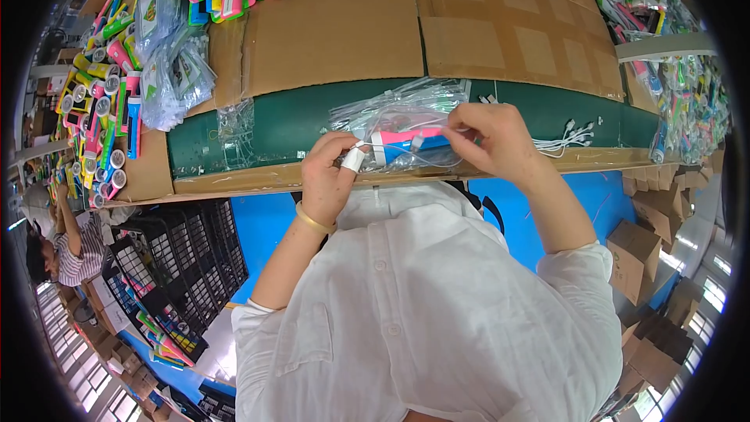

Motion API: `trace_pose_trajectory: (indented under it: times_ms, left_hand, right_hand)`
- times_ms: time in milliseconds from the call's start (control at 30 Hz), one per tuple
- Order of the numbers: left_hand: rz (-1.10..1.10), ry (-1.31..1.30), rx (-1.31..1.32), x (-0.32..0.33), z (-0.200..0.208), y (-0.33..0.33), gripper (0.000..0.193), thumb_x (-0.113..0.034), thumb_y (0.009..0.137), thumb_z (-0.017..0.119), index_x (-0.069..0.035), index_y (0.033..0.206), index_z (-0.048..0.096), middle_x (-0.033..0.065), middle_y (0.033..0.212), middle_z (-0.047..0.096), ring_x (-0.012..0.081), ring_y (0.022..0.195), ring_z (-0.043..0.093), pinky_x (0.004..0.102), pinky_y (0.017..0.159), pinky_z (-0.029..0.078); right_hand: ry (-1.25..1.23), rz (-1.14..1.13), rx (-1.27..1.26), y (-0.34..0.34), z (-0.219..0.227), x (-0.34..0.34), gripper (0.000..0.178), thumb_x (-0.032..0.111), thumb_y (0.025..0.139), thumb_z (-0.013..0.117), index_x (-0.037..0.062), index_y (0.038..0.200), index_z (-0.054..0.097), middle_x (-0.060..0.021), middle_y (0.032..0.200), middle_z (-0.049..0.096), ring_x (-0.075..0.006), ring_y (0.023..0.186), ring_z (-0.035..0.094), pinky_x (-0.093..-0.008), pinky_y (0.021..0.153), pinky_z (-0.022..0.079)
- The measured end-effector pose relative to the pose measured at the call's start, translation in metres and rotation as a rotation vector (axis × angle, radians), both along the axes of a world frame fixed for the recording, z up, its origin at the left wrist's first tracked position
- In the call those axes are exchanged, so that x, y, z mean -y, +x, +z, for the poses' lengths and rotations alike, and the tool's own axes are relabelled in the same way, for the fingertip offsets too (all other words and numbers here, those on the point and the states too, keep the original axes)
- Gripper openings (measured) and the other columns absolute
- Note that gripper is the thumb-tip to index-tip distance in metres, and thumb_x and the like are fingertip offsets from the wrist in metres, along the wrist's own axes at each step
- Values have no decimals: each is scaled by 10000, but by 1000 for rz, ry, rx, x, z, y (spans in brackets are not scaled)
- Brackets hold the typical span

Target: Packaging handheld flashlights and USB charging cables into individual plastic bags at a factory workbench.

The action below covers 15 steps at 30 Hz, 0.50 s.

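My left hand (328, 172) pinches a white cable (391, 146) at the table's near edge. A white wrapping covers one of its fingertips. My right hand (496, 141) has thumb and forefinger closed on the other side of the same cable, which loops between both hands. Beneath the cable lies a pink-and-blue flashlight-like item (398, 150), partly covered by clear plastic. Clear plastic bags (422, 98) are piled just behind it on the green table top (289, 137). To the right of my right hand lies a bundle of white cables (566, 139).
Flat cardboard (336, 31) covers the far table. Colourful flashlights (98, 113) and clear bags (168, 55) heap at left; packed bags (691, 101) pile at right. Black crates (168, 258) stand at lower left, near a person in stripes (78, 246). Cardboard boxes (633, 258) stand at right.
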State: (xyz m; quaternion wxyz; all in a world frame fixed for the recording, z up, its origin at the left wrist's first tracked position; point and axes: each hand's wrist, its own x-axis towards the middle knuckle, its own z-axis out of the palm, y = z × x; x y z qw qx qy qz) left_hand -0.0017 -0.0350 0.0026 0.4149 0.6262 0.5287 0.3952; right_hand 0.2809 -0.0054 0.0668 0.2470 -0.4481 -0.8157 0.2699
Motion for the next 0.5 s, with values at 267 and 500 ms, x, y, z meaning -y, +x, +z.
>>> trace_pose_trajectory:
  times_ms: [267,500]
  left_hand:
    - [-17,233,-112,2,0,-2,125,28,859,681,-2,978,705,134,962,686,270,857,658,332,760,531]
    - [-26,230,-58,1,11,9,153,52,833,687,-26,964,704,122,939,702,292,843,669,351,744,543]
  right_hand:
    - [-42,133,128,-7,-2,-14,146,130,845,750,40,866,636,-110,792,659,-274,716,665,-356,627,518]
    - [-333,218,-129,-52,-5,-27,176,208,892,742,65,966,672,-100,824,640,-302,736,645,-379,644,504]
